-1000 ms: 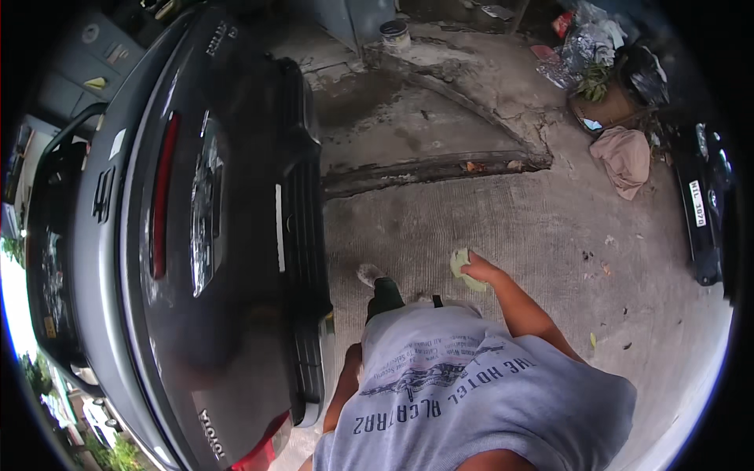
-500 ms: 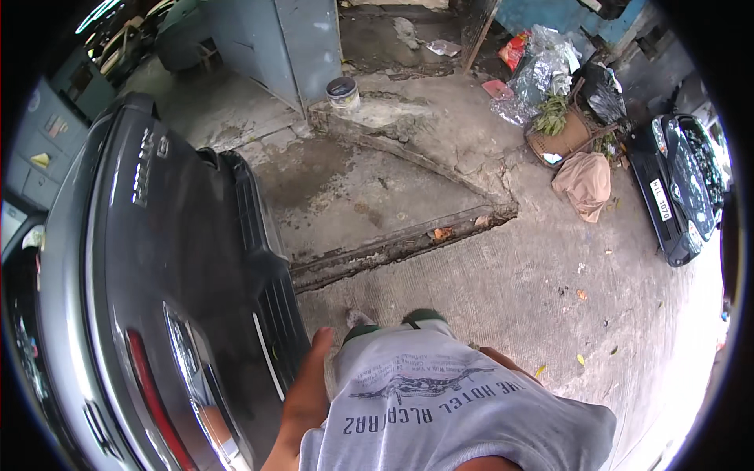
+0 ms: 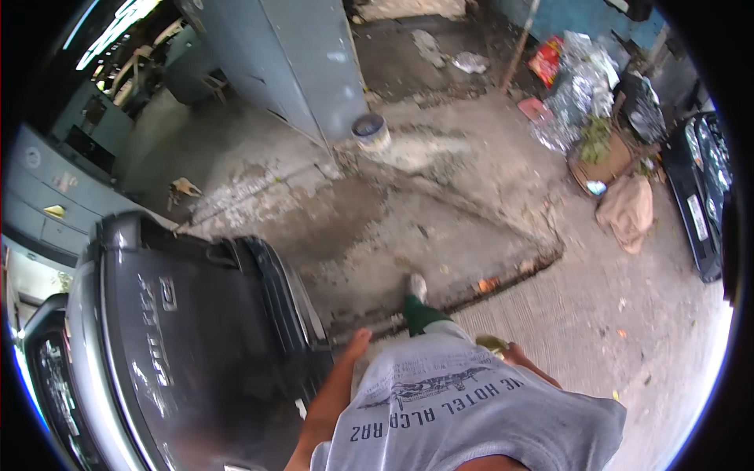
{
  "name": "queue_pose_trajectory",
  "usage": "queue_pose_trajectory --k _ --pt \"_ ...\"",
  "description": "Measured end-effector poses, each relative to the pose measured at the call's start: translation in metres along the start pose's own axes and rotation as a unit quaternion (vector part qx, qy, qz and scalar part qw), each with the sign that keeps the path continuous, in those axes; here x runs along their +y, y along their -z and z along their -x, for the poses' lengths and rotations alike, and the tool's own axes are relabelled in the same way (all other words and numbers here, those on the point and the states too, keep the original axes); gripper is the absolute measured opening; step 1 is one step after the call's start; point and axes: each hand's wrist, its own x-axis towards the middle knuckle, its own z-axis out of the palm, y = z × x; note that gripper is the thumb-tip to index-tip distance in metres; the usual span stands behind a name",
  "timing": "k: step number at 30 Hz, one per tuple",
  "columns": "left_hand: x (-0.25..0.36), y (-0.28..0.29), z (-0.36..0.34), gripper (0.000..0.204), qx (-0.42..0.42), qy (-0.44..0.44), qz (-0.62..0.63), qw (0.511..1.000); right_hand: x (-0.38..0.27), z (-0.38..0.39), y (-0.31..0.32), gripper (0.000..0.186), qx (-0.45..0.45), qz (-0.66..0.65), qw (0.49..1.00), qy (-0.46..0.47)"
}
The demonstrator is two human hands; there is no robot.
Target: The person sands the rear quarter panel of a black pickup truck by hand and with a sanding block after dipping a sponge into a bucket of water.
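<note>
My left hand (image 3: 359, 342) hangs at my side, close to the rear bumper (image 3: 302, 314) of a dark grey vehicle (image 3: 196, 314); its fingers are mostly hidden, and nothing shows in it. My right hand (image 3: 514, 355) is by my right hip, partly covered by my grey shirt (image 3: 448, 392). Its fingers close on a small yellowish-green thing (image 3: 492, 344) whose kind I cannot make out. One foot in a pale shoe (image 3: 417, 287) is forward, on the concrete past the ridged driveway edge.
A paint bucket (image 3: 371, 132) stands beside a blue-grey metal gate (image 3: 310, 63). To the right lie plastic bags (image 3: 577, 94), a woven basket (image 3: 601, 162) and a tan cloth (image 3: 626, 212). A black car (image 3: 699, 196) is at the far right. A low broken kerb (image 3: 518, 271) crosses the ground.
I have stepped forward past the vehicle's rear, and a foot has come out ahead. The yellowish-green thing at my right hand has come into view.
</note>
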Motion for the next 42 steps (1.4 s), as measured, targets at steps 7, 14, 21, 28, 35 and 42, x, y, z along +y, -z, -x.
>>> queue_pose_trajectory --k 7,14,21,28,35,42 --pt "0.127 0.048 -0.119 0.034 0.123 0.1 0.085 0.984 -0.297 -0.193 0.052 0.047 0.027 0.187 0.936 0.297" --pt "0.254 0.129 -0.232 0.079 0.159 0.085 0.335 0.925 -0.611 -0.173 0.021 0.029 -0.041 0.114 0.809 0.576" --pt "0.323 0.289 -0.356 0.09 0.146 0.106 0.611 0.771 -0.804 -0.156 -0.028 0.021 -0.286 0.112 0.588 0.748" --pt "0.3 0.322 -0.452 0.062 0.179 0.018 0.534 0.826 -0.931 -0.178 -0.019 0.027 -0.463 0.255 0.545 0.651" --pt "0.407 0.297 -0.502 0.085 -0.038 0.114 0.509 0.852 -1.05 -0.311 0.007 0.031 -0.313 0.064 0.703 0.635" --pt "0.42 0.29 -0.623 0.051 -0.03 0.133 0.565 0.814 -1.1 -0.496 -0.029 0.041 -0.362 0.009 0.761 0.539"
